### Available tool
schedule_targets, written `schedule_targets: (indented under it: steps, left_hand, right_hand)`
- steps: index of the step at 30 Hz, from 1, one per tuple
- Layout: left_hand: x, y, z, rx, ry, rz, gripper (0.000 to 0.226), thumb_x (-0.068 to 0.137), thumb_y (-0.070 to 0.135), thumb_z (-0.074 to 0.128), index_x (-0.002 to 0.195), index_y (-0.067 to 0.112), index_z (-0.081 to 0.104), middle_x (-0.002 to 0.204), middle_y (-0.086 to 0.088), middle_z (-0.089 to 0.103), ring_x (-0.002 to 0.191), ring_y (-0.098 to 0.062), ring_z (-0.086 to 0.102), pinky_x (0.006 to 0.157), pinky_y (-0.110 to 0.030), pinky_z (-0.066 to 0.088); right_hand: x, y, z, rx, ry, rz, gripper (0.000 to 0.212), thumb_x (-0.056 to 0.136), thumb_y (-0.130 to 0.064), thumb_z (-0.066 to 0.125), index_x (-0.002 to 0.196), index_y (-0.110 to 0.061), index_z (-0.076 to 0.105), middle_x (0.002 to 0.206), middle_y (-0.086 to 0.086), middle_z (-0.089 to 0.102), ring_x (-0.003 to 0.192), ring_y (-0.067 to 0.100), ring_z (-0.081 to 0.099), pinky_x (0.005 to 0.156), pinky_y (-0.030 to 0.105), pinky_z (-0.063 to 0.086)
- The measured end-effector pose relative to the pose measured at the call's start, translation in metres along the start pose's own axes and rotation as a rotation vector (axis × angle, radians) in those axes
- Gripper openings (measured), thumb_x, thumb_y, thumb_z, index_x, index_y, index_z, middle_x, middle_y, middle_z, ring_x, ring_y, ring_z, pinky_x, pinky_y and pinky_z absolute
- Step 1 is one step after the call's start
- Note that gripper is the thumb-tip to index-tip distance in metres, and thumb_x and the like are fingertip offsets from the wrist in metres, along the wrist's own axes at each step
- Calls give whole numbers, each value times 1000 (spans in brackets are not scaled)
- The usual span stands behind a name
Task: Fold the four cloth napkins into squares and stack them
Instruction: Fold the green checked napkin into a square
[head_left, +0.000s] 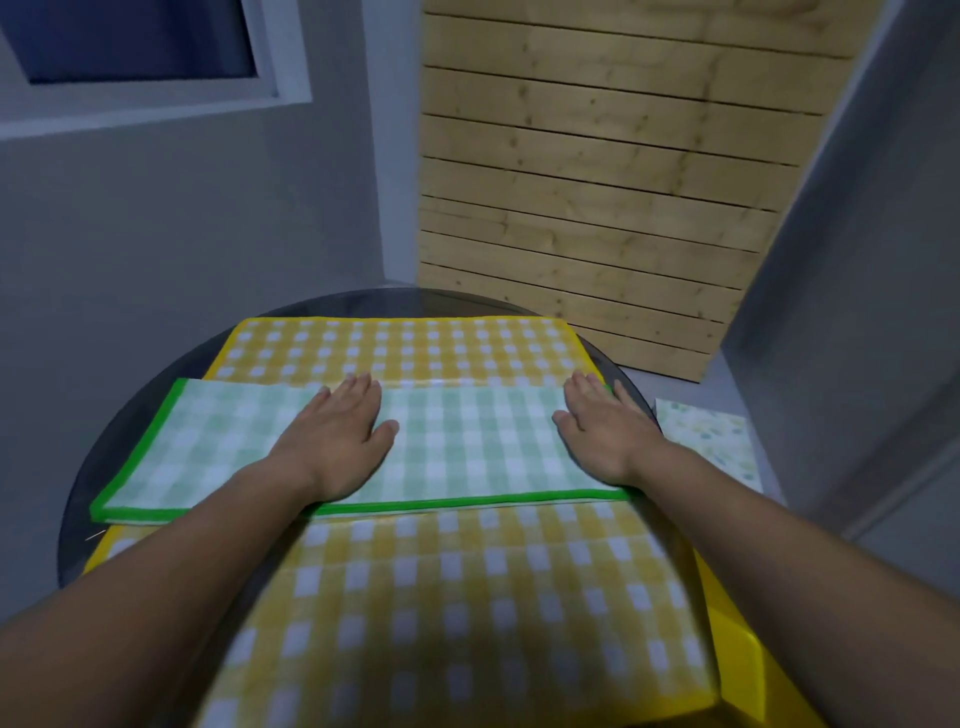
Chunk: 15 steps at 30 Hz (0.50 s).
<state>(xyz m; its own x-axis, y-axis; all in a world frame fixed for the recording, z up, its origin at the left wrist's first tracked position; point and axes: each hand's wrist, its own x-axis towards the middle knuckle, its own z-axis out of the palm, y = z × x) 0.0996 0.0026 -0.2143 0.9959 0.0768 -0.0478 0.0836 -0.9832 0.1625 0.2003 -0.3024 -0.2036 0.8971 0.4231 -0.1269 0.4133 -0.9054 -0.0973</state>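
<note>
Forearms (171, 566) fill the two bottom corners of my view, both bare, running forward over the table. Under them lies the yellow checked napkin (467, 597), spread open; its near part hangs over the table edge toward me. Just right of that hanging part sits a plain yellow block (743, 654); I cannot tell what it is.

Across the middle of the yellow napkin lies the green checked napkin (467, 452), folded into a long strip that runs left to right, with its green border along the left end and the near edge, where two layers show. Both my hands lie flat on this strip, well apart, palms down and fingers straight, gripping nothing. My left hand (340, 441) presses near the middle of the strip, the thumb spread to the right. My right hand (605, 436) presses on the right end, its fingertips at the far right corner.

Beyond the strip the yellow napkin goes on to the far side of the round glass table (130, 431). Right of the table lies a small pale cloth (711, 441) with blue and yellow spots. Behind stand a slatted wooden panel (597, 182), grey walls and a window (140, 41) at the upper left.
</note>
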Motion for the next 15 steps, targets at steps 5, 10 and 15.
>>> schedule_targets:
  steps: [5, 10, 15]
  left_hand:
    - [1, 0, -19, -12, 47, -6, 60, 98, 52, 35, 143, 12, 44, 149, -7, 46, 138, -26, 40, 115, -39, 27]
    - [18, -3, -56, 50, 5, -78, 37, 89, 44, 59, 119, 23, 64, 119, -4, 62, 112, -28, 57, 91, -35, 47]
    - [23, -1, -72, -141, -98, -182, 21, 82, 32, 74, 73, 17, 61, 76, -3, 61, 77, -25, 59, 67, -27, 44]
  right_hand:
    - [-9, -20, -8, 52, 130, -34, 65, 101, -49, 18, 154, -9, 20, 165, 7, 11, 153, 19, 2, 123, 42, -4]
    - [-30, -68, -17, 171, 100, -184, 47, 102, -47, 29, 129, -13, 47, 147, 10, 46, 148, 25, 25, 116, 42, 26]
    - [-46, -88, -22, 183, 64, -262, 46, 97, -53, 28, 116, -21, 55, 123, -1, 58, 130, 24, 44, 106, 45, 37]
